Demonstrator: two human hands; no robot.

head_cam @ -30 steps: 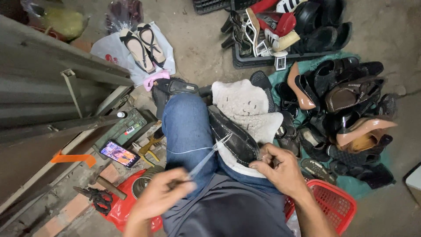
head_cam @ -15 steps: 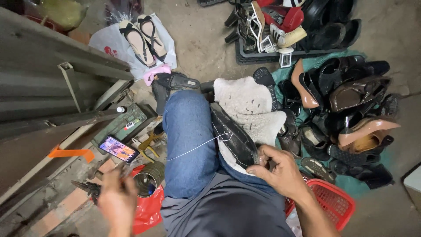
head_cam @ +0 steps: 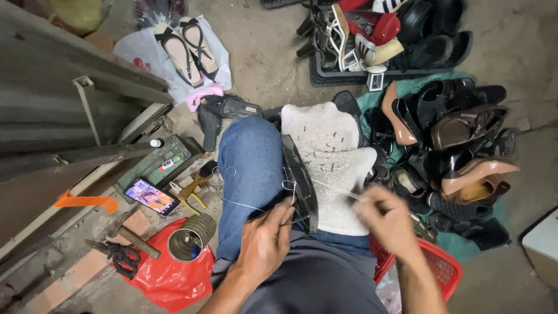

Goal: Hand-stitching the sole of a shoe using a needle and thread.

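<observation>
Head view: a black shoe (head_cam: 300, 181) stands on edge between the person's knees in the middle of the frame, its sole a long, narrow dark strip running from the upper centre down toward the lap. It leans against a cream fleece cloth (head_cam: 331, 157) spread over the right thigh. A thin pale thread (head_cam: 241, 204) loops across the blue denim of the left thigh and runs to the shoe's edge.

The left hand (head_cam: 264, 244), at lower centre, has its fingers curled closed at the lower end of the shoe, pinching something thin there; whether that is a needle or the thread alone cannot be told. The right hand (head_cam: 388, 222), just right of the shoe, is blurred, its fingers closed on a slim pale tool or strand (head_cam: 353, 196) pointing toward the shoe.

At lower left lie a phone (head_cam: 151, 196) with a lit screen, a metal tin (head_cam: 189, 237) on red plastic sheet (head_cam: 168, 279), and a hammer (head_cam: 138, 242). A heap of dark shoes (head_cam: 453, 145) fills the right side, with a red basket (head_cam: 442, 267) below it.
</observation>
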